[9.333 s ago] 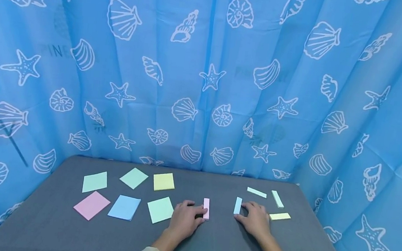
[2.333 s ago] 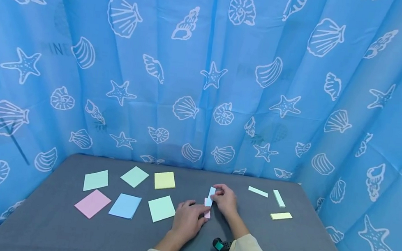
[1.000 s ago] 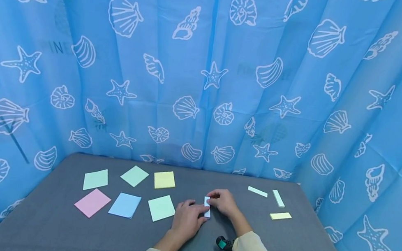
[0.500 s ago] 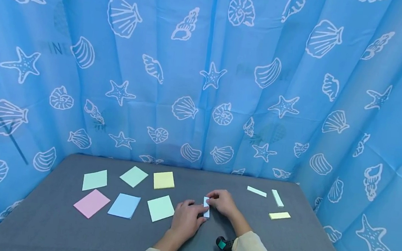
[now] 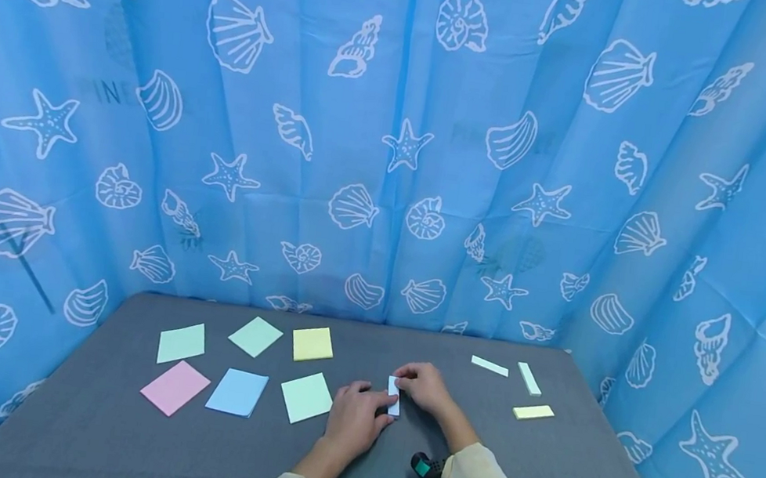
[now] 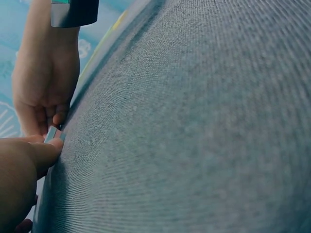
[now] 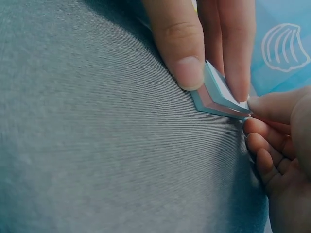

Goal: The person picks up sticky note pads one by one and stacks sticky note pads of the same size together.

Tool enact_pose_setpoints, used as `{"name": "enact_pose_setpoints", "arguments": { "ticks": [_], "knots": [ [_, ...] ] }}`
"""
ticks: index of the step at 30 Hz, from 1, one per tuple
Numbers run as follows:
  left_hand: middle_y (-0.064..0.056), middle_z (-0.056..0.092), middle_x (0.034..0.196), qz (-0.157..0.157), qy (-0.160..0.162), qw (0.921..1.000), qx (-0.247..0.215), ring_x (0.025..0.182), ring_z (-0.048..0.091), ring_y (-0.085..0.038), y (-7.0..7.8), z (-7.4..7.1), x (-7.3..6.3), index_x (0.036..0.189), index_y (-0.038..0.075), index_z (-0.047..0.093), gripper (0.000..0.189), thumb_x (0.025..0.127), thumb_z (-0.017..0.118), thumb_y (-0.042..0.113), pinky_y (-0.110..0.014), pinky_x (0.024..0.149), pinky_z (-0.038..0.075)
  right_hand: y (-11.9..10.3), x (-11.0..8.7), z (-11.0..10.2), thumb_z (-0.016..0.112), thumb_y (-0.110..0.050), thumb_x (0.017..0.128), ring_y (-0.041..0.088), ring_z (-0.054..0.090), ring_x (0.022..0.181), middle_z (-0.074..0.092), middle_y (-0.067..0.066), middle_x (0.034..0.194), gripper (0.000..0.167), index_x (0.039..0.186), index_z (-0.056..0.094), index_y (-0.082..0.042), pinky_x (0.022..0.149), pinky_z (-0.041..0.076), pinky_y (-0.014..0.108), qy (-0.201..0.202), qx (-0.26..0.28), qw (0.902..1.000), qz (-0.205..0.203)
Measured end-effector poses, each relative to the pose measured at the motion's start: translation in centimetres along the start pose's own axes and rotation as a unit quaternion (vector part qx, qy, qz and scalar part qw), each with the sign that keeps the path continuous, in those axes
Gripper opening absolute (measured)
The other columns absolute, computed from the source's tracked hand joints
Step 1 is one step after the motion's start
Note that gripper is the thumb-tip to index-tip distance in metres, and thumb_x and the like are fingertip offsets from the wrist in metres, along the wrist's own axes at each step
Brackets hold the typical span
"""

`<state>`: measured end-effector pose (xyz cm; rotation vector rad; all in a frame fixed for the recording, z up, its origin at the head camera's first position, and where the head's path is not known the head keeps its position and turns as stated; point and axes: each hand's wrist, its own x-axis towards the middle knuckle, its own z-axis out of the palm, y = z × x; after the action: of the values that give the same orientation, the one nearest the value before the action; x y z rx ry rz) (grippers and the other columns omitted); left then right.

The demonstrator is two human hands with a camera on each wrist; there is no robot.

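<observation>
A stack of narrow sticky note pads [image 5: 394, 408] lies on the grey tabletop between both hands. In the right wrist view, the stack [image 7: 212, 98] shows pale blue on top, a pink layer below and blue at the bottom. My left hand [image 5: 353, 421] grips the near part of it, thumb at the near end and a finger across the top. My right hand [image 5: 427, 388] pinches the far end between thumb and fingers. The left wrist view shows only a small end of the stack [image 6: 52, 133]; fingers cover the rest.
Several square sticky note pads lie on the left, including a pink one [image 5: 175, 388], a blue one [image 5: 237, 393] and a yellow one [image 5: 312, 344]. Narrow pads lie at right: two pale green [image 5: 490, 365] and one yellow [image 5: 533, 412]. A blue shell-patterned curtain [image 5: 391, 169] hangs behind.
My right hand has carried the narrow blue pad left from beside the yellow strip and laid it over the pink one, now lined up. Over the last second both hands have hardly moved.
</observation>
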<state>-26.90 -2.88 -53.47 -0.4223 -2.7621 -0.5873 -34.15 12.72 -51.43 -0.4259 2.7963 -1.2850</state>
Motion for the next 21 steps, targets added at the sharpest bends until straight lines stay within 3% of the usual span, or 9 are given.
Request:
{"name": "enact_pose_setpoints", "arguments": {
  "ticks": [12,21],
  "knots": [
    [0.008,0.069,0.117,-0.014,-0.006,0.9999,-0.007,0.118,0.056,-0.026,0.2,0.1,-0.1,0.121,0.03,0.071,0.037,0.085,0.075,0.036,-0.051,0.097,0.042,0.0,-0.7,-0.1,0.063,-0.002,0.091,0.018,0.057,0.079,0.067,0.006,0.093,0.015,0.104,0.071,-0.001,0.069,0.047,0.035,0.027,0.019,0.9994,-0.002],
    [0.008,0.069,0.117,-0.026,-0.003,0.9997,-0.002,0.119,0.055,-0.025,0.3,0.1,-0.1,0.121,0.032,0.071,0.038,0.084,0.076,0.037,-0.051,0.099,0.041,0.7,-2.0,-1.5,0.066,0.0,0.089,0.022,0.064,0.082,0.067,0.007,0.091,0.016,0.105,0.07,0.002,0.068,0.054,0.037,0.108,0.018,0.9934,-0.034]
  ]
}}
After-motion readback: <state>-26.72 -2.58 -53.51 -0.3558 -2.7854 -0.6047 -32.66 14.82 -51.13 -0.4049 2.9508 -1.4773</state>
